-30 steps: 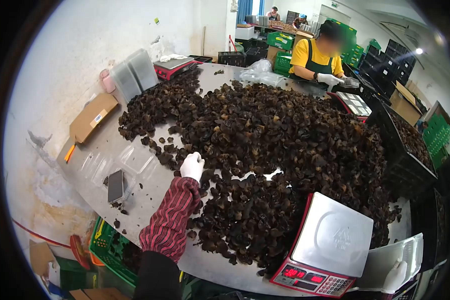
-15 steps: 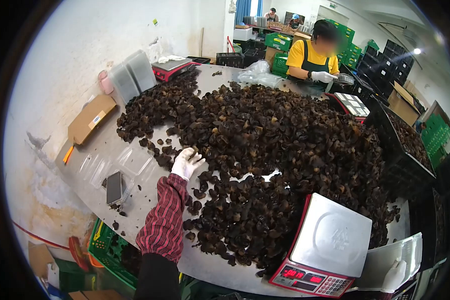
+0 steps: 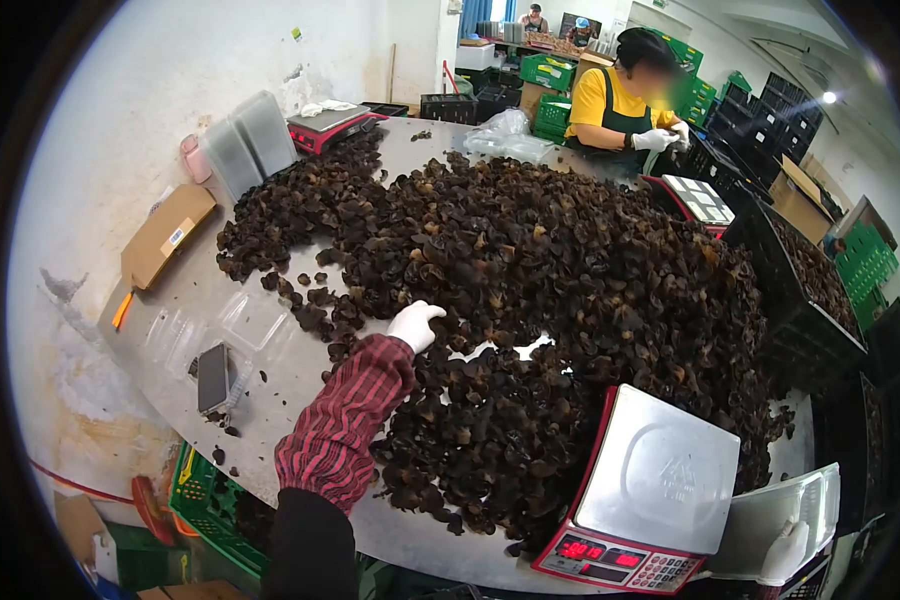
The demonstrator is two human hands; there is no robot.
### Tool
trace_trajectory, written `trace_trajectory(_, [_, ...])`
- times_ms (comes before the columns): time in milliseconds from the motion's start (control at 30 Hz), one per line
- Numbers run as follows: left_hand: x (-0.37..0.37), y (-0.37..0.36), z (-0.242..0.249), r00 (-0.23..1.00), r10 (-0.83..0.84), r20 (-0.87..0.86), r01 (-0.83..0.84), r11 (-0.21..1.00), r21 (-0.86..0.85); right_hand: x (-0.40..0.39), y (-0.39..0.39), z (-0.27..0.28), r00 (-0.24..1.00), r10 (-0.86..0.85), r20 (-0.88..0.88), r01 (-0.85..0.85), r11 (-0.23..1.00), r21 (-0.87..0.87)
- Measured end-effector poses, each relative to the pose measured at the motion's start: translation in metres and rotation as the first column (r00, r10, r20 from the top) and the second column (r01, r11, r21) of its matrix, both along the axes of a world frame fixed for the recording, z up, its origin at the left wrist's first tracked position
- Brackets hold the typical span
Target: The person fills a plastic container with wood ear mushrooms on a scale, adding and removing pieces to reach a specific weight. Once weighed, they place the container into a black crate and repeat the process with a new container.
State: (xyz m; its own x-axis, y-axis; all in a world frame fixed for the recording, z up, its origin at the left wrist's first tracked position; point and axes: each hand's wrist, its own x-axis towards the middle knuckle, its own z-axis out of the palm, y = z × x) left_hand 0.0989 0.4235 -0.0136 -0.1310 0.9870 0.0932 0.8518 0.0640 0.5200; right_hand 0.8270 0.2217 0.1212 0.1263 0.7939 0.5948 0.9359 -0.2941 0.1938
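Observation:
My left hand [image 3: 417,325], in a white glove below a red checked sleeve, is at the near-left part of a wide heap of dark, wrinkled pieces [image 3: 530,240]. Its fingers are closed and point into the heap; what they hold, if anything, is hidden. At the lower right, my gloved right hand [image 3: 786,552] grips a clear plastic container [image 3: 770,520] by its near side. Between my hands stands a red scale [image 3: 660,470] with a bare metal plate and lit red digits.
A phone [image 3: 213,378] lies by clear lids [image 3: 255,320]. Cardboard [image 3: 167,235], stacked containers [image 3: 250,145] and another scale [image 3: 330,122] stand along the left. Across the table, a person in yellow [image 3: 610,105] works near a scale [image 3: 698,198]. Black crates [image 3: 805,320] are right.
My left hand has moved right onto the heap, and its spread fingers have closed. The view has shifted slightly. The person across the table has brought both gloved hands together.

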Motion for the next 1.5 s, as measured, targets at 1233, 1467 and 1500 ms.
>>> trace_trajectory(1233, [-0.074,-0.358,0.088,0.512,0.502,0.697,-0.211,0.86,-0.465,0.002,0.003,-0.002,0.999,0.025,-0.028,-0.025,1.0,0.004])
trace_trajectory(1467, [-0.112,-0.491,0.013,0.861,0.508,-0.021,-0.337,0.54,-0.771,0.005,0.007,-0.005,0.998,0.037,-0.048,-0.036,0.999,0.024])
trace_trajectory(1500, [-0.113,-0.49,0.006,0.914,0.347,-0.21,-0.391,0.618,-0.682,0.004,0.005,-0.004,0.998,0.032,-0.048,-0.031,0.999,0.032])
